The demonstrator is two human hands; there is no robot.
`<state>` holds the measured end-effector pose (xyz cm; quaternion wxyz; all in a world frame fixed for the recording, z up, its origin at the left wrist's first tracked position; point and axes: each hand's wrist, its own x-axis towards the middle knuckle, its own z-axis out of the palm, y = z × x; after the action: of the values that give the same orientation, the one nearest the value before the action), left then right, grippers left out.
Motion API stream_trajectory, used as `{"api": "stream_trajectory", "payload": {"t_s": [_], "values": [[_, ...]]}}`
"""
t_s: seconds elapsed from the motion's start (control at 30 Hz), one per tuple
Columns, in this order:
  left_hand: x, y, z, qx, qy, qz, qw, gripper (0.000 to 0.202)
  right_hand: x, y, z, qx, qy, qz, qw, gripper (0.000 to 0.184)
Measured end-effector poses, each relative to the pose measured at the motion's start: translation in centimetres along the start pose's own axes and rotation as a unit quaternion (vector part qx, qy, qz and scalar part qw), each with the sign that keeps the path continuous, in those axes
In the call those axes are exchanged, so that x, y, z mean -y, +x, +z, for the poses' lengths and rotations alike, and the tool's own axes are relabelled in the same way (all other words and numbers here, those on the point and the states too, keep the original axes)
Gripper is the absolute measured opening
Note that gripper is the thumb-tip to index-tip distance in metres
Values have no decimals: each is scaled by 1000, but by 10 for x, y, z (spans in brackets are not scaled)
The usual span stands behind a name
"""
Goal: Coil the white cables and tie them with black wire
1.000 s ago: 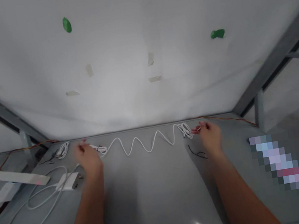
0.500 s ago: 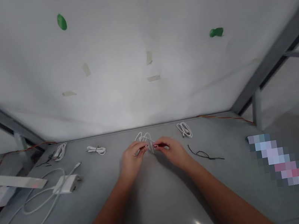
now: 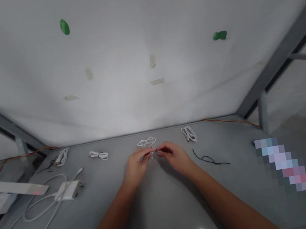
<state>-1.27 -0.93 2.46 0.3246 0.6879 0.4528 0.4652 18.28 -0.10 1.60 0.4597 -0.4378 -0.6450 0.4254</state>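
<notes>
Near the back of the grey table, a white cable [image 3: 146, 143] lies in loose loops just behind my hands. My left hand [image 3: 138, 165] is closed in a pinch on one small white end of it. Close beside it on the right, my right hand [image 3: 176, 155] pinches another white end, its tip pointing left. The two ends are nearly together, with a narrow gap between my fingertips. Their connector types are too small to tell.
Coiled white cables [image 3: 189, 134] lie at the back right, with further bundles [image 3: 99, 154] at the left. Black twist ties [image 3: 211, 159] are right of my hand. A white charger [image 3: 68, 190] with a long cable sits left, by a white strip [image 3: 13, 187]. A pixelated object [image 3: 287, 165] lies far right.
The white cable's loops, bunched and raised between my hands before, now lie flatter on the table behind them. My hands stay nearly in place, the fingertips slightly closer together.
</notes>
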Motion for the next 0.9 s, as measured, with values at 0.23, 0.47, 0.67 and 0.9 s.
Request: {"api": "stream_trajectory", "payload": {"t_s": [0.23,0.47,0.67,0.9], "values": [[5,4,-4,-82,-47,-53,994,25,-3,4,-4,-46,26,35,998,19],[43,18,-56,-373,1,-136,918,44,-17,15,-36,-191,44,157,968,17],[43,14,-43,-212,243,-186,928,18,-23,9,-34,-99,47,268,957,16],[19,-1,13,47,185,-186,964,19,-8,-1,1,32,166,313,935,45]]}}
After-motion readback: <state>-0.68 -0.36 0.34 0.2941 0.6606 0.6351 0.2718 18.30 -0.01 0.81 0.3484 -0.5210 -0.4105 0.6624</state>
